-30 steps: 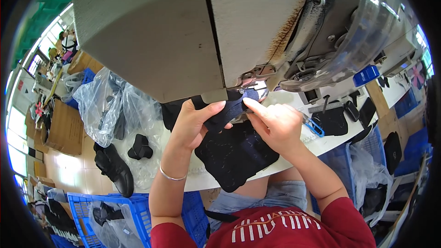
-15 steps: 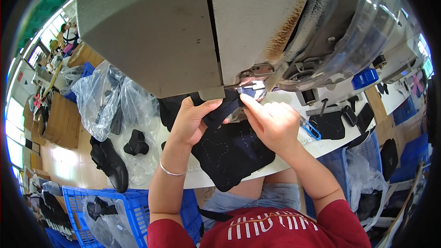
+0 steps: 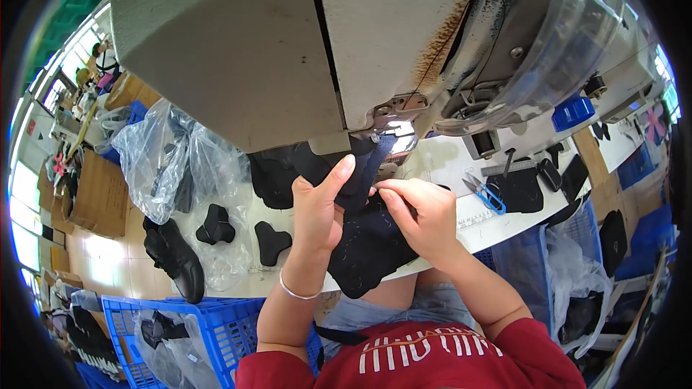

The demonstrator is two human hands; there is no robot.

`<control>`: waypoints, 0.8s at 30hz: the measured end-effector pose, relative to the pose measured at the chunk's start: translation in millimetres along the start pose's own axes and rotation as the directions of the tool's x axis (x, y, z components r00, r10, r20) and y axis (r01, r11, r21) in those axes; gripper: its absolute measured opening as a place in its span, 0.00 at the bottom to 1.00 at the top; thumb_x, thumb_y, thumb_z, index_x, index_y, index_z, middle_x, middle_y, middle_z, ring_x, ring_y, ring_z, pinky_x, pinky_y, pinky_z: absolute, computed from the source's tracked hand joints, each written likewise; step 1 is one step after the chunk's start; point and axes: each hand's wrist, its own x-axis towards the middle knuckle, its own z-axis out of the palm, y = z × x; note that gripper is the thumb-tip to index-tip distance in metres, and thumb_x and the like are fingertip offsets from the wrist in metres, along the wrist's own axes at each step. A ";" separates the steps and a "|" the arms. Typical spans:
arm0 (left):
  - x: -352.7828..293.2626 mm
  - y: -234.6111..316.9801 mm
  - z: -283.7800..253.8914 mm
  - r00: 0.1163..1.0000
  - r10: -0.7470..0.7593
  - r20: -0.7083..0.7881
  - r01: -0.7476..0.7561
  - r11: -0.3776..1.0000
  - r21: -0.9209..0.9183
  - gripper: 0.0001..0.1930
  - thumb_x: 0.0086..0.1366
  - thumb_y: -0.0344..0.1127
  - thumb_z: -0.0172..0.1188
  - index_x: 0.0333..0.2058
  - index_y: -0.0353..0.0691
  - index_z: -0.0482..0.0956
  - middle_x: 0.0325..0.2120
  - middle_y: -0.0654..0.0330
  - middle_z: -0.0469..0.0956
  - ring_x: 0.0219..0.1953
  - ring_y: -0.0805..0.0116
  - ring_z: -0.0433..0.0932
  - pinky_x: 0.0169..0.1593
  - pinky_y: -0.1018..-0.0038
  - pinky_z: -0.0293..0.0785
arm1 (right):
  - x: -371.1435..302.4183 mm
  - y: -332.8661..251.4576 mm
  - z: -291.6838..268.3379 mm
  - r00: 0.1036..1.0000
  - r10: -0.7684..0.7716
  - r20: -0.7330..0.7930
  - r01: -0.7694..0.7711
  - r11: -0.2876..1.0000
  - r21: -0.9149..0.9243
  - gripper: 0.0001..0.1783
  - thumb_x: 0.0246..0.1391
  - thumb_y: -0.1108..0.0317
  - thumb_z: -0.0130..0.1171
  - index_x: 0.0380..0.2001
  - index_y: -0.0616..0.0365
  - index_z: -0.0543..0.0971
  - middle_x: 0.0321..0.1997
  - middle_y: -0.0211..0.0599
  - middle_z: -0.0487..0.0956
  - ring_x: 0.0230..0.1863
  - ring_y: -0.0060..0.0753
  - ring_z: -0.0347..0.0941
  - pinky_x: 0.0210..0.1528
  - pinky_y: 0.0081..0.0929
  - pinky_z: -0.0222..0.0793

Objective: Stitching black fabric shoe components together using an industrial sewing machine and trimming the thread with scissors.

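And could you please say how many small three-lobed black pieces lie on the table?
2: one three-lobed piece beside the black shoe, another piece nearer the left hand. More may be hidden.

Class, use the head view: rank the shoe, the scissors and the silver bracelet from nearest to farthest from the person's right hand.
1. Scissors: on the table, just to the right of the right hand.
2. Silver bracelet: to its left, on the other wrist.
3. Shoe: far left.

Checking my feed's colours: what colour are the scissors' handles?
The scissors' handles are blue, clearest in head view.
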 end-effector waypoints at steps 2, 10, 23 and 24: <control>-0.4 -2.2 2.5 1.000 0.025 -0.004 -0.025 1.000 0.013 0.05 0.61 0.27 0.59 0.35 0.32 0.79 0.30 0.57 0.81 0.28 0.69 0.80 0.31 0.74 0.79 | 2.2 -2.9 3.2 0.999 0.051 -0.006 -0.051 0.996 0.074 0.07 0.50 0.66 0.62 0.28 0.59 0.81 0.21 0.35 0.78 0.21 0.34 0.75 0.23 0.26 0.67; -6.3 -11.8 4.2 0.998 0.059 -0.032 -0.059 0.998 0.007 0.09 0.61 0.26 0.57 0.41 0.35 0.77 0.36 0.60 0.80 0.36 0.71 0.80 0.42 0.74 0.78 | 0.8 -11.2 3.9 0.935 0.292 0.199 -0.332 0.918 0.216 0.09 0.51 0.67 0.62 0.27 0.64 0.80 0.20 0.34 0.77 0.18 0.24 0.73 0.21 0.19 0.65; -24.9 -44.0 43.7 0.942 0.267 -0.202 -0.290 0.952 -0.096 0.15 0.62 0.26 0.55 0.48 0.37 0.71 0.41 0.61 0.76 0.41 0.72 0.77 0.45 0.74 0.76 | 6.6 -1.7 -23.6 0.819 0.456 0.347 -0.571 0.697 0.433 0.08 0.54 0.72 0.58 0.25 0.66 0.79 0.20 0.28 0.75 0.20 0.16 0.72 0.23 0.14 0.68; -26.5 -44.3 49.8 0.926 0.290 -0.241 -0.325 0.938 -0.120 0.14 0.61 0.24 0.56 0.47 0.36 0.71 0.41 0.61 0.76 0.41 0.72 0.76 0.46 0.75 0.75 | 10.0 -0.6 -27.5 0.809 0.459 0.368 -0.586 0.680 0.441 0.08 0.54 0.71 0.58 0.25 0.65 0.79 0.21 0.27 0.76 0.20 0.17 0.72 0.23 0.14 0.68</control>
